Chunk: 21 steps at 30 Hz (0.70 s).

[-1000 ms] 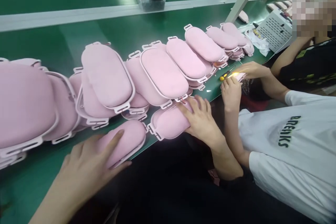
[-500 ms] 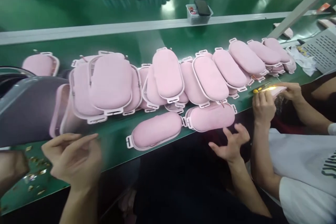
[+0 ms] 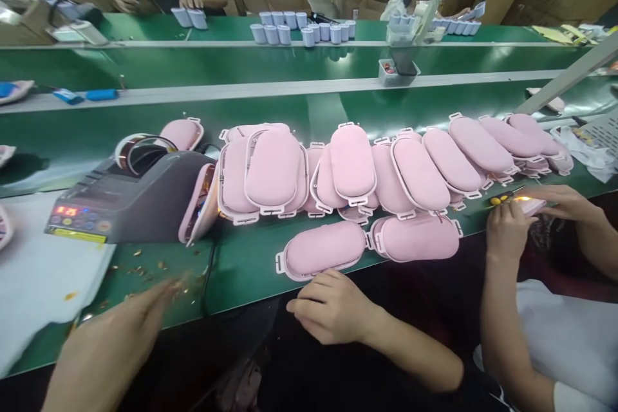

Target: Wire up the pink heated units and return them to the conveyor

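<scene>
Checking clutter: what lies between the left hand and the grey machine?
Head view: small brown scraps on green belt between left hand and grey machine.

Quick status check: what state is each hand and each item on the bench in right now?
left hand: empty, over the scraps, blurred
right hand: loosely curled, empty, at bench edge
front pink pads: two, flat, end to end
pink pad row: overlapping, some stacked
tape dispenser: display lit
co-worker's hands: on a small lit piece

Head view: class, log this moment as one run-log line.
left hand: blurred, over scattered bits on green belt | right hand: curled, empty, beside pink case | tape dispenser: left
</scene>
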Each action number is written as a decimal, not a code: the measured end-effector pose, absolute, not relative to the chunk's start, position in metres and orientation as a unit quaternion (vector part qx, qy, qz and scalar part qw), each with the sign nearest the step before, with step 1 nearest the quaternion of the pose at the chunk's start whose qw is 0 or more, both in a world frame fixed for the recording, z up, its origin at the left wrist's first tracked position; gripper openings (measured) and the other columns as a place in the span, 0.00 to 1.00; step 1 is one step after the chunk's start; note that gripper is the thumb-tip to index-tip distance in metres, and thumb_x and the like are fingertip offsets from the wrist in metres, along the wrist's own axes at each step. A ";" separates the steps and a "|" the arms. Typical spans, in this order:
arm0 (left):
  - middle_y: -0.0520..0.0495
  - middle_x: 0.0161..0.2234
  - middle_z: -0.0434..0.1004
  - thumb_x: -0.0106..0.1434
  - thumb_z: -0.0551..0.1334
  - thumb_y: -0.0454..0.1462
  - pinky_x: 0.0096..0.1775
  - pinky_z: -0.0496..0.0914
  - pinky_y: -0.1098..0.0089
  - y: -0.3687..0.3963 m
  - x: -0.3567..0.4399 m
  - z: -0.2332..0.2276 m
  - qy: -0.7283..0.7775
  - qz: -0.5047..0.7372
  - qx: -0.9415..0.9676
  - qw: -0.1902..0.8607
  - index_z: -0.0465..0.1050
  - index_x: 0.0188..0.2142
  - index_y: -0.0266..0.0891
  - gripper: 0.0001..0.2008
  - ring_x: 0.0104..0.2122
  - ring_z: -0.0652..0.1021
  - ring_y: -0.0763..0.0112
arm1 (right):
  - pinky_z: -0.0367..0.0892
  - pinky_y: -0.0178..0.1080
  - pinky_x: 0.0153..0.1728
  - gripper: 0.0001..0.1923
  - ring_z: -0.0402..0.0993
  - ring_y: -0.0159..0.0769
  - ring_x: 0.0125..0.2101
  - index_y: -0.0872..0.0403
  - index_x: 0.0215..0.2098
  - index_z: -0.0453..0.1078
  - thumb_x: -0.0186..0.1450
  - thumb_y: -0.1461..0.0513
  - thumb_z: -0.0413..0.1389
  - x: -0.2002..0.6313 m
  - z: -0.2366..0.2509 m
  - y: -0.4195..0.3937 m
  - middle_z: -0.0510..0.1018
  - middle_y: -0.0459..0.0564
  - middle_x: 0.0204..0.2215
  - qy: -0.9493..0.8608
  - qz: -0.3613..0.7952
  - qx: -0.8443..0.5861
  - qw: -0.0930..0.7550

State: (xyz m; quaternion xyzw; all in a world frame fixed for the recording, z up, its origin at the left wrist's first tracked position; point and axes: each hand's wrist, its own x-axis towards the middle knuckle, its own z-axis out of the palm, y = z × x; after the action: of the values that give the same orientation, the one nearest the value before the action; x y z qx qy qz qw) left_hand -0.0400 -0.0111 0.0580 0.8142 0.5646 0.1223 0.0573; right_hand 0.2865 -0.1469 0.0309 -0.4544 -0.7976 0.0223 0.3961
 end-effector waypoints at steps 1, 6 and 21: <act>0.46 0.34 0.83 0.57 0.51 0.50 0.29 0.70 0.53 -0.006 -0.048 0.058 0.550 0.100 0.826 0.074 0.78 0.57 0.66 0.31 0.30 0.81 0.41 | 0.62 0.38 0.33 0.06 0.73 0.32 0.32 0.52 0.46 0.74 0.70 0.63 0.60 0.289 0.029 -0.148 0.83 0.42 0.33 -0.796 0.022 -0.460 0.394; 0.48 0.21 0.71 0.65 0.48 0.50 0.30 0.68 0.55 0.012 -0.014 0.088 0.571 0.095 0.813 -0.060 0.78 0.55 0.64 0.26 0.24 0.76 0.46 | 0.62 0.39 0.33 0.06 0.74 0.32 0.33 0.52 0.45 0.75 0.70 0.66 0.58 0.297 0.033 -0.145 0.83 0.43 0.34 -0.781 0.014 -0.476 0.404; 0.23 0.63 0.69 0.57 0.68 0.50 0.59 0.73 0.39 0.063 0.172 0.131 0.488 0.099 0.867 -0.009 0.59 0.72 0.34 0.47 0.61 0.73 0.27 | 0.64 0.39 0.33 0.07 0.74 0.33 0.34 0.51 0.44 0.75 0.69 0.67 0.57 0.297 0.041 -0.128 0.84 0.45 0.37 -0.770 -0.002 -0.475 0.425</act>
State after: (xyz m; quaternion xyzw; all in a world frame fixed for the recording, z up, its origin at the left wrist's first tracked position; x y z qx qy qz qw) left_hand 0.1717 0.0633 0.1308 0.8672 0.4880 0.0988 -0.0092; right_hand 0.2975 -0.1280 0.0414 -0.4753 -0.7701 -0.0019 0.4254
